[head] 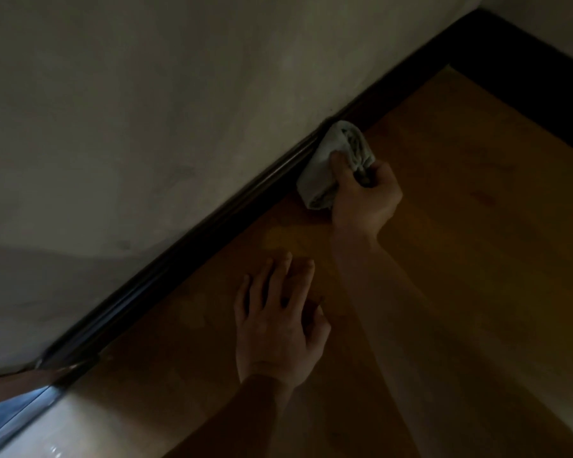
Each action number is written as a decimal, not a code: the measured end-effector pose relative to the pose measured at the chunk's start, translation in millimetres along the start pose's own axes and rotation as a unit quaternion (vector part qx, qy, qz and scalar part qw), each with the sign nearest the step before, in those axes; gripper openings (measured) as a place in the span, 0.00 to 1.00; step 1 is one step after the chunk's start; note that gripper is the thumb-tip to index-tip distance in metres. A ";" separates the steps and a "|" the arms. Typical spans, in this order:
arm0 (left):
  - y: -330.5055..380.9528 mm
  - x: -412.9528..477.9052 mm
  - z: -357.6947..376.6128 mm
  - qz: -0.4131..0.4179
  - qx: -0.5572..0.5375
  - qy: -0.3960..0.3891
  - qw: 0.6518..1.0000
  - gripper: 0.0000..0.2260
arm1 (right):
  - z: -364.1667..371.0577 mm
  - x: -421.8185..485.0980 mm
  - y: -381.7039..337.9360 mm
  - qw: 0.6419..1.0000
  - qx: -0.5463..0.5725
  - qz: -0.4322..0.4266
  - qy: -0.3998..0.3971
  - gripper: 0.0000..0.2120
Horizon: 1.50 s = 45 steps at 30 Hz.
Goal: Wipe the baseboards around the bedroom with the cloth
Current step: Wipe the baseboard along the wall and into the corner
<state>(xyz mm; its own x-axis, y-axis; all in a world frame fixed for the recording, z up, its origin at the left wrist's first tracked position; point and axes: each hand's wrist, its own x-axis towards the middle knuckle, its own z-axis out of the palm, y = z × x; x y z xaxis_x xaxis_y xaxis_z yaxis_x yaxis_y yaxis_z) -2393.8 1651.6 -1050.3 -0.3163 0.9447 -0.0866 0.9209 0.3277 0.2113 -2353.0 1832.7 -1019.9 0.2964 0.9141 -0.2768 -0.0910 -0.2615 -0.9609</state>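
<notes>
A dark baseboard (pixel 186 249) runs diagonally from lower left to upper right where the pale wall meets the wooden floor. My right hand (pixel 366 196) grips a bunched pale cloth (pixel 328 163) and holds it against the baseboard's face. My left hand (pixel 280 320) lies flat on the floor with its fingers spread, a little way out from the baseboard and nearer to me than the cloth.
The pale wall (pixel 146 110) fills the upper left. The wooden floor (pixel 477 242) spreads to the right. A second dark baseboard (pixel 543 77) meets the first at the far corner, upper right. A bright glassy edge (pixel 17 411) shows at the lower left.
</notes>
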 end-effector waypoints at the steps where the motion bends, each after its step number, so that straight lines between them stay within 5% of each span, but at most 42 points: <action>1: -0.4 0.2 0.5 0.001 -0.004 0.004 1.000 0.28 | 3.2 -4.7 -0.5 1.000 -0.001 0.002 0.006 0.14; 8: -0.8 -1.3 0.7 -0.001 0.017 -0.002 1.000 0.29 | -20.5 -8.6 1.8 0.983 -0.037 0.022 -0.180 0.07; 14: 2.5 -1.5 -3.1 -0.006 0.046 -0.023 0.999 0.32 | -25.6 35.7 -20.0 0.980 -0.079 -0.011 -0.183 0.07; 19: 2.9 -1.8 -5.9 -0.018 0.047 -0.037 0.998 0.33 | -28.4 72.7 -37.2 0.978 -0.146 -0.038 -0.143 0.18; 25: 4.2 -2.6 -5.3 -0.020 0.008 -0.017 1.000 0.31 | -29.0 91.6 -39.1 0.978 -0.171 -0.075 -0.091 0.14; 34: 34.4 54.1 -7.6 0.057 -0.099 -0.007 0.993 0.30 | -26.5 63.9 -27.1 0.968 -0.165 -0.085 -0.170 0.12; 41: 41.2 67.0 0.0 0.071 -0.049 -0.020 0.996 0.29 | -25.0 107.1 -44.6 0.984 -0.161 -0.079 -0.017 0.15; 45: 40.7 68.6 0.6 0.066 -0.033 -0.019 0.997 0.30 | -25.7 95.8 -36.5 0.982 -0.143 -0.101 -0.073 0.09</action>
<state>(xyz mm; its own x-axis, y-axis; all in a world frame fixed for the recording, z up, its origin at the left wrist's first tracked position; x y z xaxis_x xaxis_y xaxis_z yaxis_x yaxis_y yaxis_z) -2377.8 1729.8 -1048.2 -0.1828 0.9789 -0.0912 0.9363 0.2016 0.2875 -2296.9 1921.9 -1011.4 0.1390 0.9855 -0.0974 0.2332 -0.1282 -0.9640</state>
